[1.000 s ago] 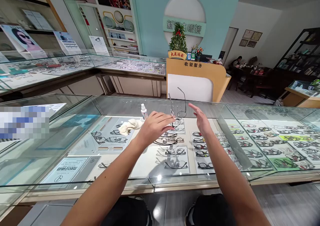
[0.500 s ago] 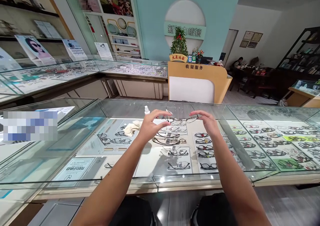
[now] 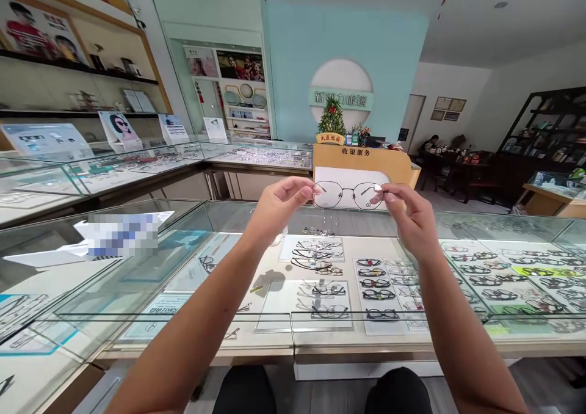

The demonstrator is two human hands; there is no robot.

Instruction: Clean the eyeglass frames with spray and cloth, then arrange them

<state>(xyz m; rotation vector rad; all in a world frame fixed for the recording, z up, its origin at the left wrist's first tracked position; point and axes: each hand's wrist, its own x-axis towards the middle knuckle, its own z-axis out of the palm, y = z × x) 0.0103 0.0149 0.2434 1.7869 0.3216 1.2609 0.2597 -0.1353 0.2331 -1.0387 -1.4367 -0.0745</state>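
Observation:
A pair of thin dark-rimmed glasses (image 3: 347,189) is held up level above the glass display case, its lenses facing me. My left hand (image 3: 282,206) pinches its left end between thumb and fingers. At the right end, my right hand (image 3: 409,214) grips the frame the same way. Both clear lenses show between the hands, and a small mark sits on the right one. Below them, inside the case, lie rows of glasses (image 3: 376,294) on white trays.
The glass display case (image 3: 293,339) spans the front, with a white box-like item (image 3: 80,243) on its left. Another case (image 3: 256,157) runs behind. A wooden counter (image 3: 398,165) with a plant (image 3: 332,119) stands farther back. A person (image 3: 430,144) sits at the back right.
Both hands have risen with the glasses, which are now level and stretched between them. The fingers have closed at its ends. The view has tilted upward.

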